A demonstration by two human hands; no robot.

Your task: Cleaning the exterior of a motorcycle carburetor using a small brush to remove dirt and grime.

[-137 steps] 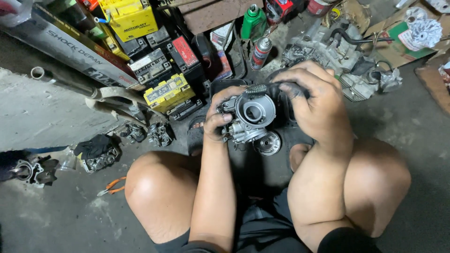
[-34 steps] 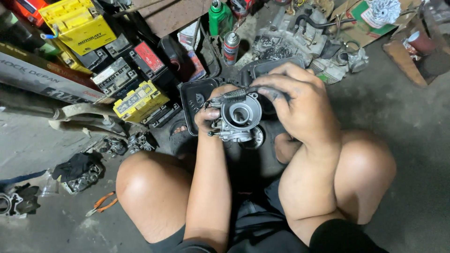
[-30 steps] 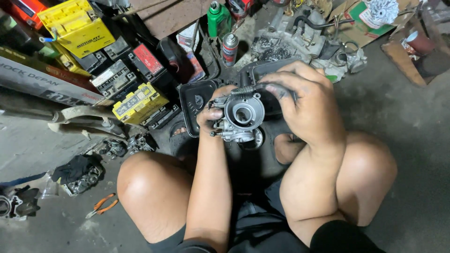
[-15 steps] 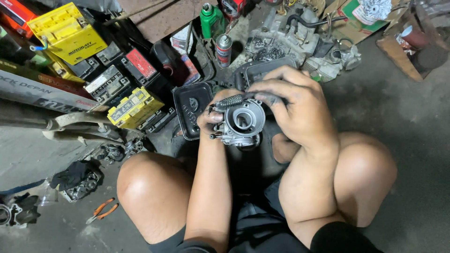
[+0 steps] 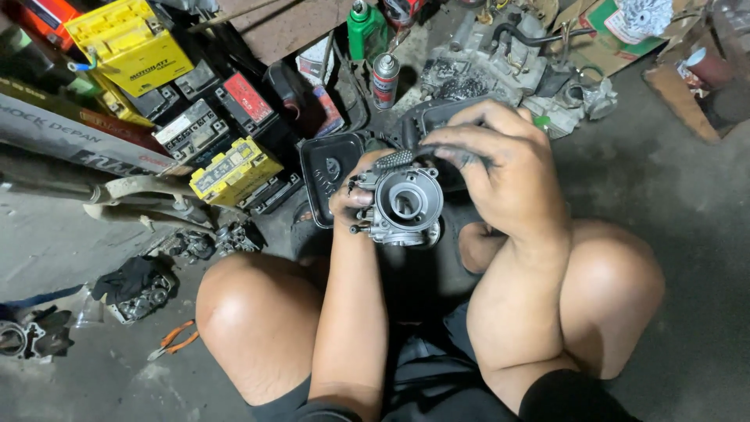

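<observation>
A silver metal carburetor (image 5: 402, 207) with a round bore facing me is held up in front of my knees. My left hand (image 5: 349, 199) grips its left side from behind. My right hand (image 5: 500, 168) is closed around a dark tool with a ribbed grip (image 5: 394, 159), its end resting on the top of the carburetor. Whatever the tool's tip touches is hidden by my fingers. I am crouched on a grey concrete floor, with both knees below the hands.
Yellow, black and red batteries (image 5: 230, 168) are piled at upper left. A black tray (image 5: 328, 168), a spray can (image 5: 384, 78), a green bottle (image 5: 363, 27) and an engine block (image 5: 500, 62) lie ahead. Orange-handled pliers (image 5: 173, 340) and small engine parts (image 5: 129, 285) lie at left.
My view has drifted a little, so the clutter has slid up and left. Both hands stay on the carburetor, with the right hand shifting slightly over its top.
</observation>
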